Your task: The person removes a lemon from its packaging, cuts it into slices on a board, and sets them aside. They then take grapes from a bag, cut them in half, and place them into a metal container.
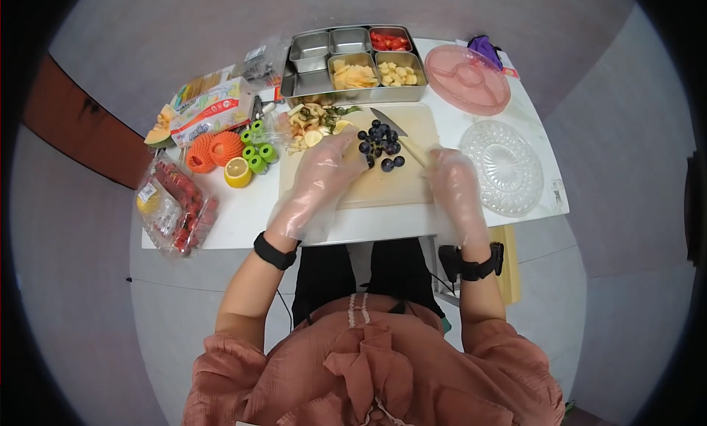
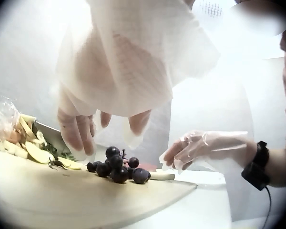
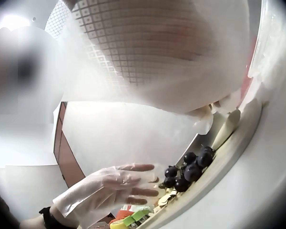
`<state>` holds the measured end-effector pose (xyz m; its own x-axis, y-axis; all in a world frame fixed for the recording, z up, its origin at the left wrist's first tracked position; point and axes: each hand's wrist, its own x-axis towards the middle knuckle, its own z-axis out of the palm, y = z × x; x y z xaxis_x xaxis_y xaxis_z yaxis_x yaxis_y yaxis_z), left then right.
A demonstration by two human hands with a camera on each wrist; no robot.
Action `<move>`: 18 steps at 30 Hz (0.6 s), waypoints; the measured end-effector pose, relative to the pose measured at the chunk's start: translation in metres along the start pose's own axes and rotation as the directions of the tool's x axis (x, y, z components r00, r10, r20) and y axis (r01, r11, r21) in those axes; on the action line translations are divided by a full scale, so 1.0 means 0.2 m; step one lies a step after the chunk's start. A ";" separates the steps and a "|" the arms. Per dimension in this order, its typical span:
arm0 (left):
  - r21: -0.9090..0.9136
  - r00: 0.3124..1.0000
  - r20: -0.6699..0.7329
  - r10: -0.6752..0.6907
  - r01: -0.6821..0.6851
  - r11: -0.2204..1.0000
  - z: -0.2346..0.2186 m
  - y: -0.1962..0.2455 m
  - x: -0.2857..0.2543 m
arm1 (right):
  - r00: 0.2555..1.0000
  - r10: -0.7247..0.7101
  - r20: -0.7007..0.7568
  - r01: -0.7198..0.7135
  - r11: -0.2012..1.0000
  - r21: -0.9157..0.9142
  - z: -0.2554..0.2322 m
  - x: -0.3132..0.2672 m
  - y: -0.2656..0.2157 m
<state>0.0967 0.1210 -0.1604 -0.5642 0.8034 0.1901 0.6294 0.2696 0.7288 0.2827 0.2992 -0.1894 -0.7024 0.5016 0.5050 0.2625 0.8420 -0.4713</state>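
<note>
A small bunch of dark grapes lies on the cream cutting board. My gloved left hand is just left of the grapes, its fingers loosely extended; in the right wrist view the left hand has its fingers spread apart, pointing at the bunch. A knife lies behind the grapes, its blade pointing away to the left and its pale handle towards the right. Beside that handle's end is my gloved right hand. In the left wrist view the right hand hovers over the handle with loosely bent fingers.
Peels and scraps lie at the board's back left. Behind stands a steel tray with containers of cut fruit. A pink divided plate and clear glass plate sit right. Half a lemon and boxed strawberries lie left.
</note>
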 end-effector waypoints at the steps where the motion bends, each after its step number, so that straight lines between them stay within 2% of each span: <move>1: 0.009 1.000 -0.026 -0.012 0.012 1.000 0.04 -0.01 0.02 | 0.999 0.004 0.050 -0.003 0.999 -0.033 0.02 0.02 -0.02; 2: 0.018 0.998 -0.053 -0.023 0.024 1.000 0.07 -0.02 0.03 | 0.995 0.009 0.100 -0.003 0.998 -0.065 0.03 0.03 -0.03; 5: -0.008 0.998 -0.051 -0.039 0.038 0.999 0.14 -0.03 0.05 | 0.998 -0.014 0.067 0.019 0.997 -0.073 0.11 0.03 -0.02; 9: 0.042 0.994 -0.015 -0.104 0.105 0.994 0.15 -0.04 0.08 | 0.993 0.002 0.116 0.015 0.990 -0.139 0.13 0.06 -0.05; 11: 0.117 0.991 -0.123 0.046 -0.031 0.993 0.18 -0.09 0.08 | 0.993 -0.003 0.116 0.023 0.984 -0.179 0.15 0.07 -0.05; 12: 0.116 0.991 -0.126 0.038 -0.023 0.993 0.19 -0.11 0.09 | 0.992 -0.006 0.123 0.028 0.984 -0.176 0.17 0.07 -0.05; 18: -0.069 0.996 -0.085 0.007 -0.013 0.998 0.18 -0.16 0.12 | 0.994 0.005 0.110 0.023 0.968 -0.252 0.21 0.08 -0.02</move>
<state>0.0818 0.1506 -0.2019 -0.6031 0.7574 0.2502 0.5982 0.2219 0.7700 0.2419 0.2952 -0.2087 -0.7697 0.4812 0.4196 0.4046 0.8760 -0.2626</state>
